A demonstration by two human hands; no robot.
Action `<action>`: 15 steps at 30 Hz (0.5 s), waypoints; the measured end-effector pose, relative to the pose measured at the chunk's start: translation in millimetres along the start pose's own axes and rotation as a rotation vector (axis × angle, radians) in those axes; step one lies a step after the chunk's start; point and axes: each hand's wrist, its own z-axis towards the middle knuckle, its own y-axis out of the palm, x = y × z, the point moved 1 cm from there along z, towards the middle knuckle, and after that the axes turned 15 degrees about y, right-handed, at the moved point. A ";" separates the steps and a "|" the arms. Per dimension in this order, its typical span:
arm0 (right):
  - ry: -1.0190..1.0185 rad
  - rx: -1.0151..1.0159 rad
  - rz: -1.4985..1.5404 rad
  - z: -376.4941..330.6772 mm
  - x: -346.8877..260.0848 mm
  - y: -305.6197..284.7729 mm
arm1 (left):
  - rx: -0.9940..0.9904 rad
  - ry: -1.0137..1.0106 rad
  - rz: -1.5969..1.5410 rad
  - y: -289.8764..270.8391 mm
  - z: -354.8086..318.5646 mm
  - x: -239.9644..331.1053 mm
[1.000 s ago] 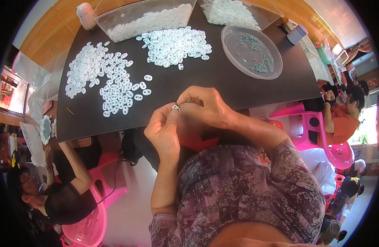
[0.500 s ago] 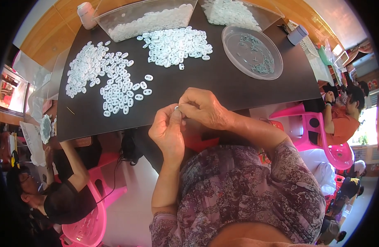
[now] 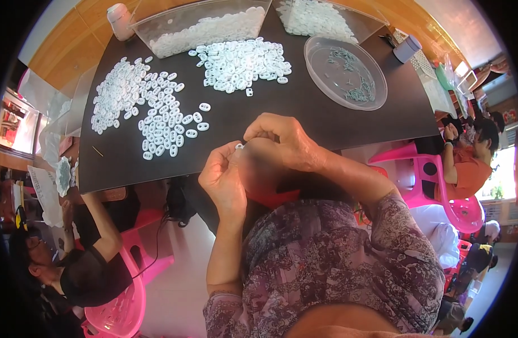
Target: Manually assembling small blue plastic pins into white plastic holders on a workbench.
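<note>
Fingers (image 3: 240, 151) pinched around white piece (image 3: 239, 146)

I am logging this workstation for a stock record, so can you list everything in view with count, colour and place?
Table: one, black, upper middle.
Small oval pieces: too many to count, white, two loose piles on the table.
Round dish: one, clear, table right, holding tiny greyish bits.
Rectangular trays: two, clear, table's far edge, filled with white pieces.
Small jar: one, whitish, far left corner.
Small cup: one, grey-white, far right corner.
Plastic chairs: several, pink, left and right.
Other people: one seated lower left, one at right.
Small white piece: one, pinched between both hands.
Left hand: one, below table edge.
Right hand: one, beside it.
</note>
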 end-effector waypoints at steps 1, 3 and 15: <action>-0.016 -0.013 0.009 0.1 1.1 0.9 | -0.008 0.010 -0.005 0.1 0.0 -0.4; -0.025 -0.011 -0.010 0.1 -0.1 1.5 | -0.011 0.015 0.002 0.4 -0.3 -1.1; -0.026 -0.037 -0.006 3.1 7.7 7.9 | -0.019 0.096 0.050 4.8 -3.8 -2.6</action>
